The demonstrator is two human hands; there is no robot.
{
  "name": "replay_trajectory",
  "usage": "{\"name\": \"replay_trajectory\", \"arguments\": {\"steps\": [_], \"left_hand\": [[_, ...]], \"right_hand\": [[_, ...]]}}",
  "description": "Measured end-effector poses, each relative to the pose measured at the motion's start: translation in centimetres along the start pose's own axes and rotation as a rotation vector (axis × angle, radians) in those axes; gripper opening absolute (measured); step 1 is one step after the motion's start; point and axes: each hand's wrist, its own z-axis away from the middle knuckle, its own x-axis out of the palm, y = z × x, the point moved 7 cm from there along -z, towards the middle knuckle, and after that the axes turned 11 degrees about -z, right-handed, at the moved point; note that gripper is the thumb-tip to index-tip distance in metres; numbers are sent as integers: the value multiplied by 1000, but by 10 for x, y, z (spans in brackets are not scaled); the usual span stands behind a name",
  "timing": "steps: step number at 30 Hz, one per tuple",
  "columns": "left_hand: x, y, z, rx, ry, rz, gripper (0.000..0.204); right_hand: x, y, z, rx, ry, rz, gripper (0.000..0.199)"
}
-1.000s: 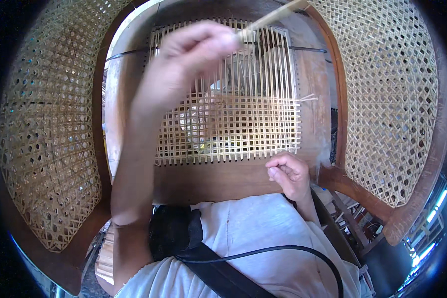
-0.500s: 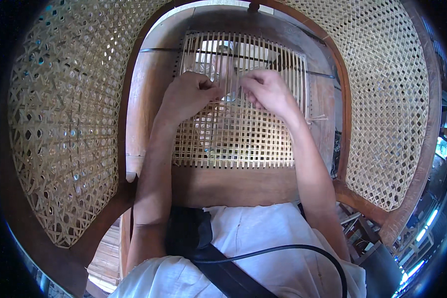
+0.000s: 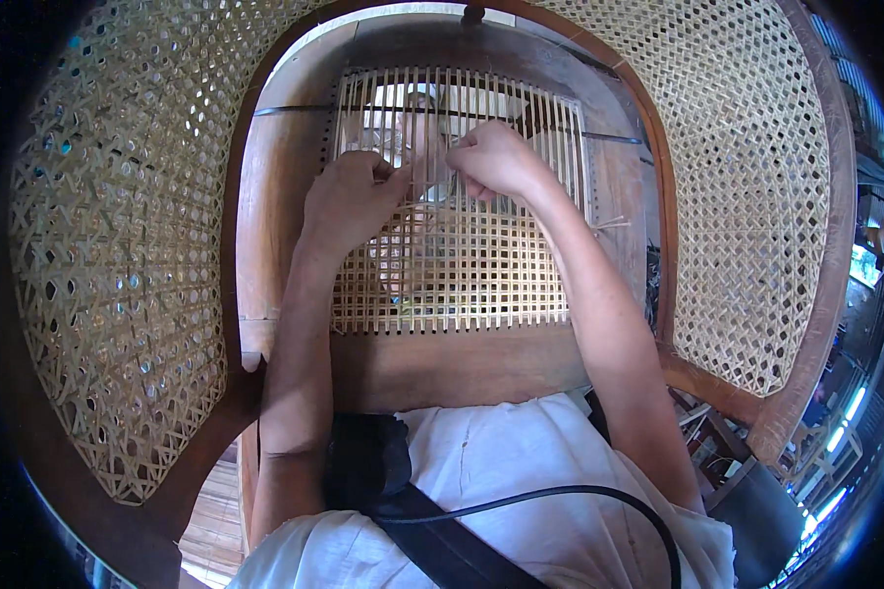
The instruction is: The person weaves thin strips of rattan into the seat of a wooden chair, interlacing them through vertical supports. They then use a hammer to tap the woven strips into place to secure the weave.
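Two bare hands work over the cane seat panel (image 3: 452, 280), which sits inside the wooden seat frame (image 3: 452, 358) in front of the person's torso, between the left side panel (image 3: 128, 265) and the right side panel (image 3: 746, 236). The left hand (image 3: 352, 201) has thumb and forefinger drawn together at the edge where the close mesh gives way to bare lengthwise strands (image 3: 552, 123); the right hand (image 3: 493, 162) curls its fingers in beside it, a little farther out. I cannot tell whether either pinch is clamped on a strand, since the fingertips blur into the fine lines behind them. The likeliest fault, I judge, is a miscounted over or under: the strands stand close together, and the hands cover the very crossings that need checking. One skipped strand could throw off the pattern of every row beyond it. A sharp tug might also split or kink the cane, particularly if it is dry, while uneven pulling from the two sides could bow a row so that it no longer lies parallel to the mesh. Loose cane ends (image 3: 613, 224) jut over the frame's right side, near the right forearm (image 3: 604, 304), and a passing sleeve or elbow could snag them. The dark strip (image 3: 290, 111) crossing the far strands could shift if knocked, disturbing their spacing.
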Motion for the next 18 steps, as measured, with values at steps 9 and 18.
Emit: {"name": "replay_trajectory", "arguments": {"steps": [9, 18], "left_hand": [[-5, 18, 12, 9, 68, -45, 39], [8, 23, 13, 61, 23, -35, 30]], "right_hand": [[0, 8, 3, 4, 49, -84, 24], [-11, -4, 15, -34, 110, 148, 26]]}}
